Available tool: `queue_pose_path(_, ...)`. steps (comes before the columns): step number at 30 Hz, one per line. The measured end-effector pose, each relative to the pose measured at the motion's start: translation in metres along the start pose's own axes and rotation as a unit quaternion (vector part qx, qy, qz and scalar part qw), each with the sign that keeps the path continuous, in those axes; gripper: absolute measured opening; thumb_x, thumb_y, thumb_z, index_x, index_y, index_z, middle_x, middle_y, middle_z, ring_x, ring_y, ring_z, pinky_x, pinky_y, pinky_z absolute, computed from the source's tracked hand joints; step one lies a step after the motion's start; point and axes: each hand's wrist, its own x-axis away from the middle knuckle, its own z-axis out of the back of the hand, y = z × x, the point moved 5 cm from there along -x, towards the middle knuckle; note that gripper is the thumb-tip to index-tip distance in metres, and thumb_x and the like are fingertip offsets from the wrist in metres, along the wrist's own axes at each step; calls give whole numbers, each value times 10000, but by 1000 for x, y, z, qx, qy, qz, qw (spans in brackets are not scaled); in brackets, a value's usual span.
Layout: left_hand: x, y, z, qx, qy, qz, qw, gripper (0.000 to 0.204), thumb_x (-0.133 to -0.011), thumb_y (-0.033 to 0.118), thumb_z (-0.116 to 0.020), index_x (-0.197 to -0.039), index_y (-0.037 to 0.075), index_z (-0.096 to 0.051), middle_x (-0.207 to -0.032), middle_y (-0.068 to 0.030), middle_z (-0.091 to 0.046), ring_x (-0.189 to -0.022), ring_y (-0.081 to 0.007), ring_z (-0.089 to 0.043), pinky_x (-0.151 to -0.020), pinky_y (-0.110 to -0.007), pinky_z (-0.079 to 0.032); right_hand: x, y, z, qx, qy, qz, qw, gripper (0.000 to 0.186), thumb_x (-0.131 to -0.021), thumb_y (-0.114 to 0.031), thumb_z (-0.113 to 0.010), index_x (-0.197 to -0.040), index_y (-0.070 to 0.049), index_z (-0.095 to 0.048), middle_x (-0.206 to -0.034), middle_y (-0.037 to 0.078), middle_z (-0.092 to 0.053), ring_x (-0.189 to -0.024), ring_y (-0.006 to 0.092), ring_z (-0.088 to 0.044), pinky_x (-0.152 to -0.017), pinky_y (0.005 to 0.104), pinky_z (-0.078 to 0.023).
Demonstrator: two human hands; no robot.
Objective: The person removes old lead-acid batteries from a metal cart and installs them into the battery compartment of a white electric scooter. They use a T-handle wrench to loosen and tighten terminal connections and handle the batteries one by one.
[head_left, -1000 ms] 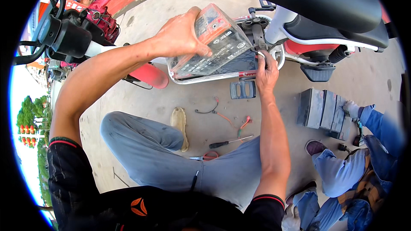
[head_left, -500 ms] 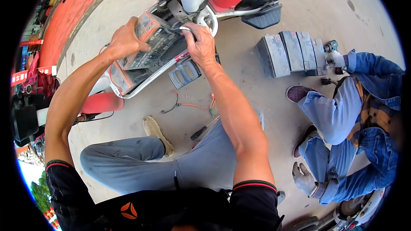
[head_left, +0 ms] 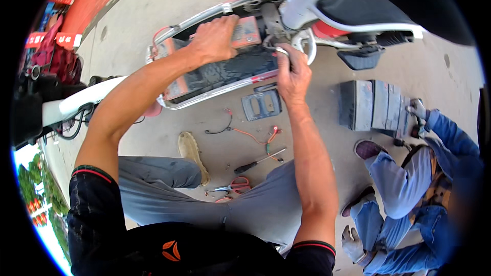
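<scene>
My left hand [head_left: 217, 38] is closed round a battery [head_left: 247, 32] with a dusty orange-red face, set at the far side of the bike's battery bay. A second orange-and-grey battery [head_left: 176, 86] lies at the bay's left end. The bay is a dark box in a silver frame [head_left: 204, 98] on a white electric bike [head_left: 302, 0]. At its right end my right hand [head_left: 294, 71] is closed, thumb against fingers, by the bike's tube. Something pale, perhaps a cable end, shows at its fingertips; what it grips is not clear.
On the ground lie a pedal [head_left: 262, 105], orange and black wires [head_left: 248, 133], a screwdriver [head_left: 246, 167] and red-handled scissors [head_left: 239, 185]. Several grey batteries [head_left: 355, 105] stand at right, beside a gloved co-worker [head_left: 399, 174] holding a tool.
The battery under my left hand, tilted up before, now sits lower and flatter in the bay. My right hand stays at the bay's right end. The view has shifted, showing the scissors.
</scene>
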Motion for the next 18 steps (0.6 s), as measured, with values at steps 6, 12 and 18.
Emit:
queue_pose_path(6,48,-38,-17,-5,83,33,996,1043,-768,403,-909,-1580,37,-368,-1497,-214,-511,-1403,-399,-484,-1165,-520,-407,4,1,-6,18,-31,-3,999,146,-1009,-113,-684,-1120,-51,-755,-913,81,-756,-827,250,-626,-805,369,-497)
queue_pose_path(12,50,-51,-31,55,75,45,995,1008,-733,387,-932,-1519,14,-422,-1387,-197,-537,-1291,-376,-506,-1088,-499,-402,5,3,-5,42,-53,-14,998,160,-1026,-111,-658,-1140,-43,-747,-896,82,-733,-833,238,-620,-805,345,-490)
queue_pose_path(18,50,-52,-32,116,170,11,979,950,-650,333,-972,-1420,23,-510,-1240,-160,-581,-1167,-355,-530,-995,-459,-402,7,4,-6,20,-51,-47,997,163,-1038,-119,-652,-1142,-33,-744,-897,96,-744,-838,224,-629,-805,341,-497)
